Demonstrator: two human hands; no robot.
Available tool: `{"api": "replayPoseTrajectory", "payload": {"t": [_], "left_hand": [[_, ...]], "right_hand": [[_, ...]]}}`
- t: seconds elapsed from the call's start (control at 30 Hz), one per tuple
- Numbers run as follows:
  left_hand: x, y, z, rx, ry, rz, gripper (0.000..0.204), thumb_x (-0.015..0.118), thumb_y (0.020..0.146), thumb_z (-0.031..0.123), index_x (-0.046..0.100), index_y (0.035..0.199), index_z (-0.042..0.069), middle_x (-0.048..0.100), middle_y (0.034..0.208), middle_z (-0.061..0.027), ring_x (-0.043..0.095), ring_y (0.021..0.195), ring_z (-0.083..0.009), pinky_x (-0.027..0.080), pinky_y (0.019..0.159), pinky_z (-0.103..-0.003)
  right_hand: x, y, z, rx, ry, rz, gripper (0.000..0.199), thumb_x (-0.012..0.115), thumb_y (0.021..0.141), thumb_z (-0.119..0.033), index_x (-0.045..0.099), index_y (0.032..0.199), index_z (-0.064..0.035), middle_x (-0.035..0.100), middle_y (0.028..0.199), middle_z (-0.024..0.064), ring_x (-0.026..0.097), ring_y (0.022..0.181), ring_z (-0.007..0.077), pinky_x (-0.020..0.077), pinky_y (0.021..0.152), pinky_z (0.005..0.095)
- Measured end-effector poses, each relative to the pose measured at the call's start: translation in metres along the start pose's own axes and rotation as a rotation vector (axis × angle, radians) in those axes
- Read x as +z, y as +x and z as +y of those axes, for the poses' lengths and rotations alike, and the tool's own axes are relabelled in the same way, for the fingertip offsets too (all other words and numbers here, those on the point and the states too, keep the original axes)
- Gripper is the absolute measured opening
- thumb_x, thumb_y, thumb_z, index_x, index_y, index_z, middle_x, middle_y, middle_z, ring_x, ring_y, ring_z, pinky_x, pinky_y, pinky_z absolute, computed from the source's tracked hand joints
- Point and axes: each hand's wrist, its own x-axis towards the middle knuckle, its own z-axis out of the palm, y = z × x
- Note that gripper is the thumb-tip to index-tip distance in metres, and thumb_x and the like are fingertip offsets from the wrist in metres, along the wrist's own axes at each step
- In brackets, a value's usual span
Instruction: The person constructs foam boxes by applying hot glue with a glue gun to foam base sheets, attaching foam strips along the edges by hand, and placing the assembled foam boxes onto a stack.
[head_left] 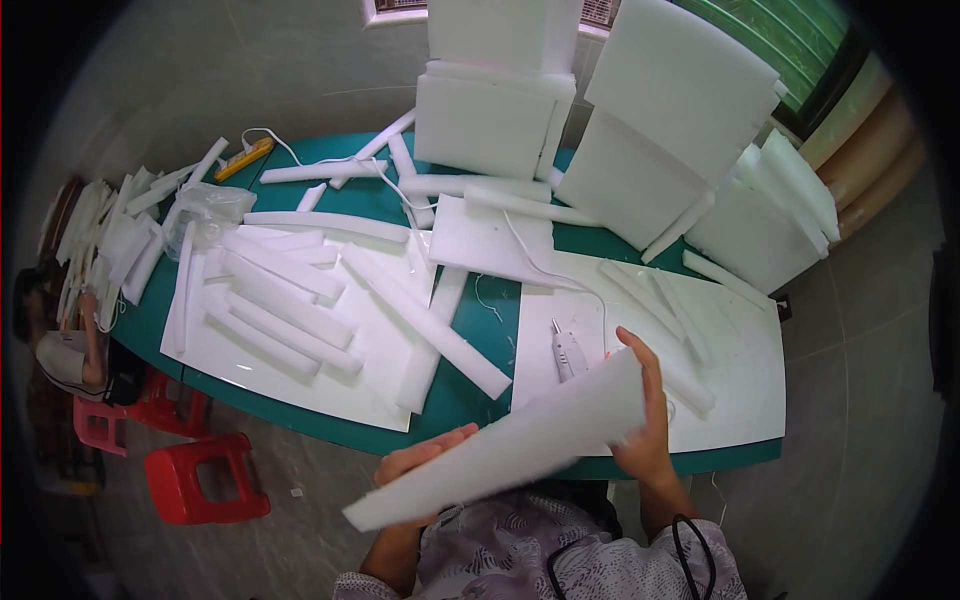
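Note:
A white foam panel, tilted with its left end lower, is held between my two hands above the table's near edge. My left hand grips its left part, fingers over the upper edge and the rest hidden behind the foam. At the panel's right end, my right hand is closed around the edge, thumb and fingers on either side. Just beyond the panel a white glue gun lies on a white board, its lower part covered by the foam.
Foam strips lie scattered over another white board on the green table. Tall foam blocks stand along the back. A white cord runs to a yellow power strip. Red stools and another person are left.

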Motion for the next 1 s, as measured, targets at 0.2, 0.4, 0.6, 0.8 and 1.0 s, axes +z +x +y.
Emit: {"api": "replayPoseTrajectory", "payload": {"t": [0.2,0.4,0.6,0.8,1.0], "left_hand": [[-0.017,-0.007,0.018,-0.248,0.221,0.002,0.035,0.065,0.095,0.015,0.058,0.124,-0.005,0.065,0.115,-0.0306,0.067,0.106,-0.0404,0.055,0.091,-0.050],[-0.028,-0.010,0.014,-0.251,0.003,0.133,0.039,0.063,0.096,0.030,0.060,0.119,-0.003,0.066,0.114,-0.0299,0.067,0.104,-0.0432,0.054,0.089,-0.056],[-0.036,-0.016,0.012,-0.201,-0.050,0.215,0.037,0.057,0.099,0.032,0.056,0.126,0.006,0.064,0.120,-0.0229,0.063,0.112,-0.0401,0.050,0.096,-0.056],[-0.077,-0.052,0.007,-0.180,-0.095,0.441,0.065,0.069,0.092,0.033,0.042,0.142,0.001,0.050,0.141,-0.0147,0.048,0.131,-0.0323,0.037,0.110,-0.053],[-0.057,-0.006,0.024,-0.072,-0.186,-0.089,0.052,0.063,0.095,0.025,0.044,0.137,0.001,0.053,0.138,-0.0209,0.052,0.126,-0.0425,0.045,0.104,-0.056]], "right_hand": [[-0.003,-0.012,0.003,0.104,0.210,-0.026,0.065,0.061,0.089,0.003,0.030,0.146,-0.0001,0.068,0.109,0.0173,0.064,0.105,0.0218,0.0466,0.095,0.0314],[-0.001,-0.021,-0.004,0.156,0.354,-0.041,0.074,0.065,0.088,0.004,0.022,0.149,-0.0003,0.066,0.113,0.0173,0.063,0.109,0.0220,0.0461,0.098,0.0344],[0.000,-0.018,-0.001,0.055,0.351,-0.192,0.075,0.069,0.089,0.000,0.023,0.148,-0.0014,0.062,0.120,0.0182,0.062,0.112,0.0232,0.0473,0.097,0.0343],[0.006,-0.017,0.000,-0.002,0.416,-0.223,0.072,0.070,0.088,0.002,0.023,0.143,-0.0038,0.061,0.118,0.0196,0.062,0.111,0.0239,0.0509,0.096,0.0369],[-0.007,-0.023,0.003,-0.009,0.236,-0.227,0.072,0.077,0.083,-0.005,0.034,0.140,-0.0033,0.062,0.118,0.0199,0.065,0.109,0.0258,0.0543,0.091,0.0365]]}}
